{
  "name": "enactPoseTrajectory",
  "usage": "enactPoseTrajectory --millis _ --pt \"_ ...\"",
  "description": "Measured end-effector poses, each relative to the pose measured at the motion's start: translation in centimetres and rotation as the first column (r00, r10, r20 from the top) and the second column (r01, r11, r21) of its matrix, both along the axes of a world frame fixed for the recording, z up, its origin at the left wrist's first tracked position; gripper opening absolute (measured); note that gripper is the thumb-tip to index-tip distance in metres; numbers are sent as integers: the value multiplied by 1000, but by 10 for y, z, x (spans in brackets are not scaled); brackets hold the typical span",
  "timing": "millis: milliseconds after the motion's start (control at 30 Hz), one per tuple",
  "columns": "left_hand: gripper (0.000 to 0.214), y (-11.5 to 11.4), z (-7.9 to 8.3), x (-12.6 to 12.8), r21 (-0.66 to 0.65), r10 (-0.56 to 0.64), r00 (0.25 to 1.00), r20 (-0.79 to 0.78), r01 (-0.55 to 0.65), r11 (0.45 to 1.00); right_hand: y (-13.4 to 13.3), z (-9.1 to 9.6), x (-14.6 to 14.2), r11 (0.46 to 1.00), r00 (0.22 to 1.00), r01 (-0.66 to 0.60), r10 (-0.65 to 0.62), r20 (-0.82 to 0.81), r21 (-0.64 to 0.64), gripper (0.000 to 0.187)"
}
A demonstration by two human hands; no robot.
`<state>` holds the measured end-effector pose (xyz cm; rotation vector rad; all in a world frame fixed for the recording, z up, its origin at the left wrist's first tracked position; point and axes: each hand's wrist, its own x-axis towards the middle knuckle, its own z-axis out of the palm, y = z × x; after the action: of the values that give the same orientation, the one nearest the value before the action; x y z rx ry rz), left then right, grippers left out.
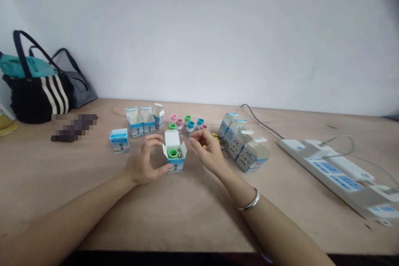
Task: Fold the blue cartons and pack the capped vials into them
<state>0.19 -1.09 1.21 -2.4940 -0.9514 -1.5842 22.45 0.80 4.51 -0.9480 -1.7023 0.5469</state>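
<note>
A small white-and-blue carton [175, 162] stands open on the wooden table [193, 208], its flaps up and a green-ringed part [173, 153] sitting in its mouth. My left hand [144, 163] curls round the carton's left side, thumb on its lower front. My right hand [208, 149] hovers just right of the carton, fingers loosely bent and apart, with nothing in them that I can see; a silver bangle [249, 203] is on that wrist.
Behind stand open cartons [144, 121], a closed carton [119, 140], several pink, green and blue ringed parts [188, 124], and a row of leaning cartons [245, 145]. White power strips [336, 174] lie right. Bags [37, 87] sit far left by the wall.
</note>
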Motion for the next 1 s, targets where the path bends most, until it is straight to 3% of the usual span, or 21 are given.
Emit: enactPoseTrajectory --millis 133,300,367,467,600,767,1000 --pt "41 0 -2 0 -17 18 1000 -9 -18 1000 3 -13 -6 949 989 -120 87 -123 -292 27" --pt "32 -1 -5 3 -66 -27 993 -116 19 998 -2 -13 -11 862 942 -333 287 -175 -381 42" --pt "29 -1 -7 5 -88 -37 995 -89 29 996 -5 -10 -10 856 925 -379 335 -181 -352 42" --pt "26 -3 -9 8 -65 -40 998 -44 37 997 -7 -7 -9 889 927 -373 342 -157 -267 34" --pt "37 -7 -9 11 -28 31 1000 3 -31 999 -9 -3 -7 936 943 -330 321 -89 -120 24" --pt "44 -6 -11 9 -94 -14 999 31 17 995 -11 2 -8 943 944 -325 328 -33 67 18" --pt "29 0 -11 6 -97 -55 995 -84 47 994 -17 6 -9 954 962 -275 272 40 123 12"
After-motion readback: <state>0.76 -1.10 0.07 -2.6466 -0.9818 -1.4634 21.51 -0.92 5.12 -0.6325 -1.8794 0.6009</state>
